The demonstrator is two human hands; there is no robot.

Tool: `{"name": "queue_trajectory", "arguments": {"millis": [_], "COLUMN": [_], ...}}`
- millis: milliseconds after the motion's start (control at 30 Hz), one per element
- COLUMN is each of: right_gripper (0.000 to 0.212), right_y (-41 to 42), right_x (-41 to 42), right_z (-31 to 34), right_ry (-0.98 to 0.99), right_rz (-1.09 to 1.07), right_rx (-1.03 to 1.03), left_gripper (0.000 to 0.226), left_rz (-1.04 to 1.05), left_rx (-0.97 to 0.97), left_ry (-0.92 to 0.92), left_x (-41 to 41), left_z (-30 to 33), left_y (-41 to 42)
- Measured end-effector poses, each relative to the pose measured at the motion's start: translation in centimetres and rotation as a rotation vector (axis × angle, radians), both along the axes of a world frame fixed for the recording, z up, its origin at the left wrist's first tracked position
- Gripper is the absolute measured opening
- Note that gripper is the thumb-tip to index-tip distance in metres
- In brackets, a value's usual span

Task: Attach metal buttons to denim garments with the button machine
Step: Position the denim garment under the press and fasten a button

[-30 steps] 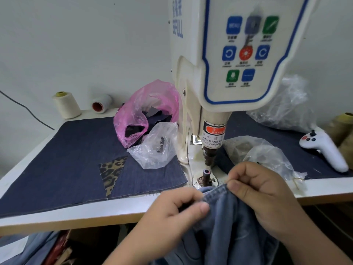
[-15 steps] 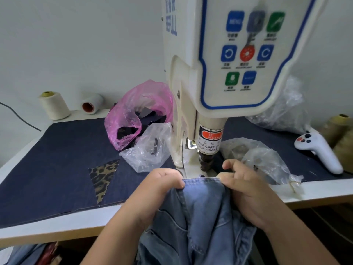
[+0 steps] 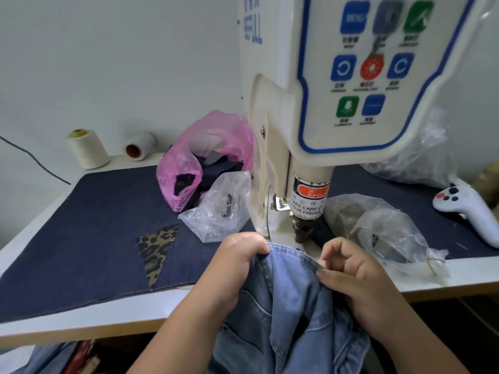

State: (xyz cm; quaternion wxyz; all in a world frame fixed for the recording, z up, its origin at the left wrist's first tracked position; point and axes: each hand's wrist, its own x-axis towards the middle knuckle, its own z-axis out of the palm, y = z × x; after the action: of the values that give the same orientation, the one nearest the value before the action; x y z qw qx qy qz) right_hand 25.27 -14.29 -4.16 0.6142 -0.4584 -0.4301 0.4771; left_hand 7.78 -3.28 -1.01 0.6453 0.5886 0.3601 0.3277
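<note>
At the far left a cream thread cone [image 3: 87, 148] stands upright on the white table [image 3: 89, 317], with a smaller spool [image 3: 139, 145] lying on its side just beside it, its orange core facing the camera. A dark denim mat [image 3: 89, 238] covers most of the tabletop, and a triangular leopard-print scrap [image 3: 156, 251] lies on it. Further right a pink plastic bag [image 3: 199, 157] holding dark fabric pieces sits against the machine's column, and a clear plastic bag [image 3: 220, 207] with a few small dark metal parts lies in front of it. The left hand [image 3: 235, 268] grips the upper edge of the light blue denim garment [image 3: 286, 306], its fingers curled over the hem with the thumb tucked behind. The garment's edge lies at the base of the button machine [image 3: 297, 103], directly under the punch head [image 3: 303, 230] (a warning label about fingers wraps the barrel above it), while the rest of the cloth hangs down off the table front. The right hand [image 3: 353, 273] pinches the same hem on the other side of the punch, thumb on top of the fabric and fingers curled; whether the fingertips also hold a button cannot be made out. To the right a crumpled clear bag [image 3: 383, 233] rests on the mat, another transparent bag [image 3: 421, 157] sits behind it, and a white handheld controller [image 3: 469, 209] lies near the table's right end.
</note>
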Motion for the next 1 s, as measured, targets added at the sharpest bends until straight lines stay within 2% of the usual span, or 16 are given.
{"name": "queue_trajectory", "arguments": {"millis": [100,200,333,433,567,867,1000], "right_gripper": [0.026,0.048,0.037,0.029,0.038,0.030,0.028], "right_y": [0.6,1.7,2.3,2.1,2.1,2.2,2.3], "right_x": [0.1,0.1,0.2,0.4,0.6,0.6,0.8], "right_z": [0.5,1.0,0.7,0.3,0.2,0.4,0.3], "right_ry": [0.177,0.360,0.502,0.502,0.496,0.468,0.463], "right_rz": [-0.047,-0.073,-0.034,-0.018,-0.001,0.015,0.014], "right_rx": [0.051,0.074,0.089,0.083,0.075,0.052,0.037], "left_gripper": [0.022,0.016,0.017,0.018,0.017,0.023,0.017], "left_rz": [-0.005,-0.043,-0.090,-0.125,-0.148,-0.163,-0.168], "left_rx": [-0.039,-0.071,-0.069,-0.048,-0.013,-0.018,0.005], "left_ry": [-0.013,-0.012,-0.063,-0.105,-0.127,-0.099,-0.084], "left_x": [0.0,-0.2,-0.3,-0.4,-0.6,-1.0,-1.0], "left_z": [0.0,-0.1,-0.3,-0.4,-0.5,-1.0,-1.1], "left_y": [0.0,0.1,0.0,-0.3,-0.3,0.1,0.1]}}
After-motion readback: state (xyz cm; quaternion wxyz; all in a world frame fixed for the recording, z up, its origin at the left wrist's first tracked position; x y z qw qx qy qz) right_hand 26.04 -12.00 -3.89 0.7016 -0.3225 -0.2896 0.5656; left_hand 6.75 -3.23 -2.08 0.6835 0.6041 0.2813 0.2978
